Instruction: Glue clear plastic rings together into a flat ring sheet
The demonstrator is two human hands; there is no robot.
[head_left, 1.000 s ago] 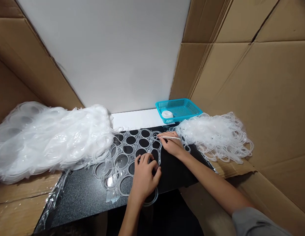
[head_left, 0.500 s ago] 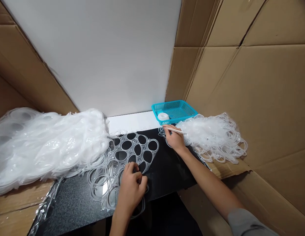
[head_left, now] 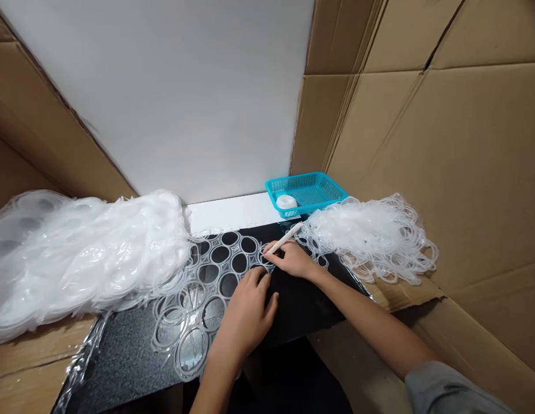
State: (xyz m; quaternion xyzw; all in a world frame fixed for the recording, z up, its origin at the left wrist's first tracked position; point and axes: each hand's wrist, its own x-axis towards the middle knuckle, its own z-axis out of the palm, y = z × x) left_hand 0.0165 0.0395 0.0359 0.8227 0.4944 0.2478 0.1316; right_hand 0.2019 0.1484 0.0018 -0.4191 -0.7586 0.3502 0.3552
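A translucent sheet of joined rings [head_left: 213,313] lies on the black work surface [head_left: 302,310]. My left hand [head_left: 245,316] rests on the right part of this sheet, thumb apart from the fingers and nothing gripped. Just beyond it, my right hand [head_left: 297,261] holds a white pen-like stick [head_left: 285,238] in a slanted pinch. The fingertips are at the sheet's upper right edge, where they cover some rings. Several thin loose rings [head_left: 313,246] lie behind the right hand, touching the pile at the right.
A thick pile of translucent ring sheets [head_left: 90,253] fills the left side. To the right lies a heap of thin clear rings [head_left: 371,236]. A blue basket [head_left: 328,201] at the back holds a white roll [head_left: 286,202]. Cardboard walls [head_left: 457,155] and a white panel [head_left: 185,103] enclose the area.
My right hand has moved left and toward me, and the stick has swung to a steeper slant. The left hand has shifted right and forward, its fingers uncurling. More thin rings lie behind the right hand.
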